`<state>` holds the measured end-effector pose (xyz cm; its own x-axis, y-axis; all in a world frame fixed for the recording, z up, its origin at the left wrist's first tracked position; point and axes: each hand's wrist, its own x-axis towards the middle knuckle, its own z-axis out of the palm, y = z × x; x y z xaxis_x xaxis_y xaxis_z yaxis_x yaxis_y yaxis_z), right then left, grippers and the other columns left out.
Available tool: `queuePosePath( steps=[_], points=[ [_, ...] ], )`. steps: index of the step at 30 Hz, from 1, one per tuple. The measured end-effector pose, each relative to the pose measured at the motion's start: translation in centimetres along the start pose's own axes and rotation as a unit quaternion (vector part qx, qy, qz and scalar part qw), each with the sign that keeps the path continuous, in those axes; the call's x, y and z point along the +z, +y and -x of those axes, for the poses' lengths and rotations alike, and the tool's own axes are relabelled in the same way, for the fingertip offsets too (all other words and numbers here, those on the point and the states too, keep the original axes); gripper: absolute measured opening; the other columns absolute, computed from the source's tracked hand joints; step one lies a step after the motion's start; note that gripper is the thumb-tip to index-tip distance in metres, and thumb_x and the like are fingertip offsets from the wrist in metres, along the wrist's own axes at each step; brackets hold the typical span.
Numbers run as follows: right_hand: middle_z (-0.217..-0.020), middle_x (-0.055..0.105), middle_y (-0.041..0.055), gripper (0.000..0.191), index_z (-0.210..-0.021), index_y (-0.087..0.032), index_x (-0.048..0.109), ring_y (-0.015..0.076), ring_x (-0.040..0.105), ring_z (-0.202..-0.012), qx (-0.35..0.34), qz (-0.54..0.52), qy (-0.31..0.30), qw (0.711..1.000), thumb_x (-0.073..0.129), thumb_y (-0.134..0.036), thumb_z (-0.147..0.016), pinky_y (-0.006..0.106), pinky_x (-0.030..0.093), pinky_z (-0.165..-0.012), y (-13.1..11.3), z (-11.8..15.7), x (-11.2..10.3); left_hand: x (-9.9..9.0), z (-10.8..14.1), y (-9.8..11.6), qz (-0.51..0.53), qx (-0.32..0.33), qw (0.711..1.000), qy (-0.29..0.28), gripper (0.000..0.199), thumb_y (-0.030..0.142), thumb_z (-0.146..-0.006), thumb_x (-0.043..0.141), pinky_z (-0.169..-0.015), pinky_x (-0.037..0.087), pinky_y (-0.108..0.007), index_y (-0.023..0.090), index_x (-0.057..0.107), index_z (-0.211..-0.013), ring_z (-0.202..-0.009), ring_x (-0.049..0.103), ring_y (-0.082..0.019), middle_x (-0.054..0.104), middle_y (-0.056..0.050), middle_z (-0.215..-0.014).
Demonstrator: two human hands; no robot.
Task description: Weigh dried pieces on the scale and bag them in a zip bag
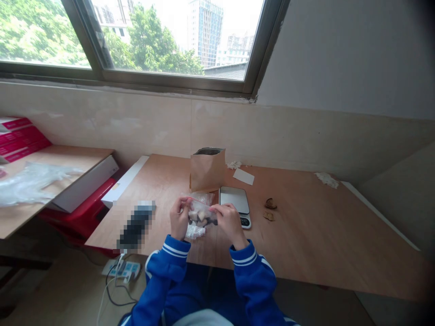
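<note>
Between my two hands is a clear zip bag (201, 216) with a red strip along its top, holding pale and dark chunks whose kind I cannot make out. My left hand (179, 218) pinches the bag's left upper corner. At its right upper corner, my right hand (231, 222) grips the edge, fingers closed. Right behind my right hand lies a white kitchen scale (235, 200), its display partly covered by the hand. More clear plastic bags (196, 232) lie beneath and behind the held one. A brown paper bag (208, 171) stands upright and open at the top, beyond my hands.
Two brown dried pieces (270, 203) lie right of the scale. Near the wall are a white card (244, 176) and crumpled white scraps (326, 180). A pixelated dark object (136, 226) lies left, above a power strip (122, 270). A second table (84, 158) stands at the far left.
</note>
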<state>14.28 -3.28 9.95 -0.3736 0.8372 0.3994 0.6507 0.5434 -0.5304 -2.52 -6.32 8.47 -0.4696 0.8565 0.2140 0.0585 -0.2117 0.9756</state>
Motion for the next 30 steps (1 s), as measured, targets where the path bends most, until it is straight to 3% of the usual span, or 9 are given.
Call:
queuePosePath(
  steps=[3,8,14,19,24,27,30],
  points=[
    [-0.076,0.074,-0.0004,0.028,-0.079,-0.025,0.071,0.0174,0.063,-0.070,0.007,0.002,0.004,1.000,0.051,-0.007,-0.085,0.029,0.043,-0.076,-0.2,0.2,-0.1,0.2,0.3,0.3,0.002,-0.005,1.000,-0.005,0.034,0.052,-0.083,0.060,-0.047,0.040,-0.019,0.018,0.059,-0.082,-0.049,0.050,-0.009,0.056,0.003,-0.062],
    [-0.079,0.075,0.0000,0.023,-0.087,-0.026,0.072,0.0184,0.063,-0.070,0.017,0.012,0.003,1.000,0.050,-0.020,-0.091,0.029,0.042,-0.075,0.6,0.4,-0.5,0.4,0.3,0.5,0.026,-0.026,0.999,0.002,0.037,0.054,-0.082,0.060,-0.042,0.038,-0.018,0.018,0.057,-0.081,-0.049,0.050,-0.009,0.056,0.003,-0.062],
    [-0.077,0.075,-0.0017,0.027,-0.080,-0.027,0.072,0.0184,0.061,-0.068,0.021,0.012,0.008,1.000,0.050,-0.013,-0.088,0.030,0.042,-0.076,0.6,0.5,-0.5,0.2,-0.2,0.3,0.035,-0.042,0.998,0.022,0.041,0.059,-0.079,0.061,-0.039,0.038,-0.018,0.018,0.056,-0.080,-0.045,0.048,-0.008,0.055,0.004,-0.058],
    [-0.085,0.076,0.0001,0.025,-0.088,-0.027,0.074,0.0192,0.066,-0.077,0.035,-0.045,0.014,0.998,0.049,-0.026,-0.093,0.032,0.046,-0.079,1.3,0.7,-0.4,-0.6,-0.5,0.3,0.082,-0.083,0.992,0.046,0.041,0.058,-0.078,0.062,-0.040,0.036,-0.018,0.018,0.054,-0.077,-0.043,0.047,-0.008,0.056,0.003,-0.057],
    [-0.086,0.077,0.0038,0.031,-0.081,-0.024,0.075,0.0241,0.069,-0.085,0.105,-0.180,0.058,0.976,0.051,-0.040,-0.091,0.036,0.051,-0.078,3.6,1.4,-1.6,-0.1,-0.7,-0.5,0.191,-0.154,0.968,-0.051,0.039,0.051,-0.068,0.074,-0.051,0.043,-0.020,0.015,0.057,-0.068,-0.053,0.054,-0.009,0.059,0.001,-0.061],
    [-0.083,0.076,0.0081,0.040,-0.077,-0.019,0.073,0.0251,0.070,-0.080,0.178,-0.301,0.094,0.932,0.055,-0.053,-0.086,0.035,0.053,-0.074,4.7,2.3,-2.0,0.9,-0.3,-1.2,0.214,-0.198,0.949,-0.117,0.037,0.048,-0.066,0.077,-0.059,0.046,-0.021,0.014,0.062,-0.070,-0.061,0.057,-0.010,0.062,-0.001,-0.066],
    [-0.067,0.073,0.0086,0.053,-0.073,-0.017,0.069,0.0228,0.068,-0.063,0.269,-0.353,0.172,0.879,0.051,-0.065,-0.083,0.033,0.053,-0.062,6.4,4.0,-2.3,1.6,0.3,-1.7,0.164,-0.218,0.941,-0.201,0.039,0.049,-0.069,0.075,-0.066,0.049,-0.025,0.012,0.070,-0.081,-0.070,0.061,-0.014,0.067,-0.006,-0.076]
  ],
)
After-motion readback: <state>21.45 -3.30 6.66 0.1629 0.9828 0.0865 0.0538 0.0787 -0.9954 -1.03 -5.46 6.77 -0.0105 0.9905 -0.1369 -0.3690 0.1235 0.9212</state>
